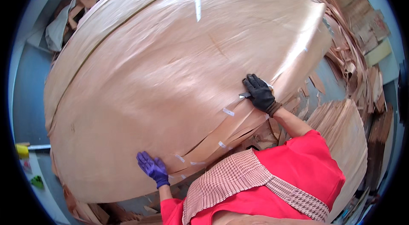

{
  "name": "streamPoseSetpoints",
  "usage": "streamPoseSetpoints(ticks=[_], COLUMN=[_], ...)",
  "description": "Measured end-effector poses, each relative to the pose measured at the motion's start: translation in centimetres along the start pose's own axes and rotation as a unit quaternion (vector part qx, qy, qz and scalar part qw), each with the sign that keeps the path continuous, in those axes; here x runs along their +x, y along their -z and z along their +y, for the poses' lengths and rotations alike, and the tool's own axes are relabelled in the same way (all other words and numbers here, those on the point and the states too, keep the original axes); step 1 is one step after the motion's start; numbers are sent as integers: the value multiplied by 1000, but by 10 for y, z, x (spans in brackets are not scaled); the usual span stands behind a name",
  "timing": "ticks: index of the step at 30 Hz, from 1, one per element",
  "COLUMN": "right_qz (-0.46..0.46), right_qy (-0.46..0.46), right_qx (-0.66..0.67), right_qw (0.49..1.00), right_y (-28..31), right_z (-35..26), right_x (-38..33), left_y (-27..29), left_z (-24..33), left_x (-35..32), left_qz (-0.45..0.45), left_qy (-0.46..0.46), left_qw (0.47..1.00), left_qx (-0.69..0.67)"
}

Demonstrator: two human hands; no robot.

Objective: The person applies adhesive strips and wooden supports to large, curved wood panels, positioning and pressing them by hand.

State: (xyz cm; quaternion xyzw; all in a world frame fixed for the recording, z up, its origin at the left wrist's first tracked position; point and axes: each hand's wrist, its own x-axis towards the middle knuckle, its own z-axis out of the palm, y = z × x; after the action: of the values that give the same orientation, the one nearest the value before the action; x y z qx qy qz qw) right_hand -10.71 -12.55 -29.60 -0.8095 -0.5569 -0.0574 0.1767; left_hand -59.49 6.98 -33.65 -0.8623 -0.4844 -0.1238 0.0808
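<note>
A large sheet of thin pinkish-brown wood veneer [170,80] fills most of the view, lying on a stack of similar sheets. My left hand [152,167], in a purple glove, rests flat with fingers spread on the sheet's near edge. My right hand [259,92], in a black glove, presses on the sheet's right edge and grips a small blade or cutter [245,95] whose metal tip shows at the fingers. Small white tape strips [228,112] patch splits along the near edge between my hands.
Heaps of veneer scraps [353,59] lie on the floor to the right and at the back left [74,10]. Another veneer stack [345,127] sits by my right side. A yellow object [22,150] and a green one [37,181] lie at the left.
</note>
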Motion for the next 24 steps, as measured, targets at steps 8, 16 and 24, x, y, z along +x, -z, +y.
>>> streamPoseSetpoints(ticks=[8,16,24], right_qz=[93,62,-9], right_qy=[-53,-77,-6], right_qx=[-57,-60,-114], right_qw=[993,993,993], right_y=[9,-8,-29], right_z=[86,123,146], right_x=[102,83,-12], left_y=[8,-23,-2], left_z=[-40,-40,-25], left_x=[133,143,49], left_qz=[75,-14,-11], left_qy=[-26,6,84], left_qw=[996,998,996], left_qx=[41,54,-15])
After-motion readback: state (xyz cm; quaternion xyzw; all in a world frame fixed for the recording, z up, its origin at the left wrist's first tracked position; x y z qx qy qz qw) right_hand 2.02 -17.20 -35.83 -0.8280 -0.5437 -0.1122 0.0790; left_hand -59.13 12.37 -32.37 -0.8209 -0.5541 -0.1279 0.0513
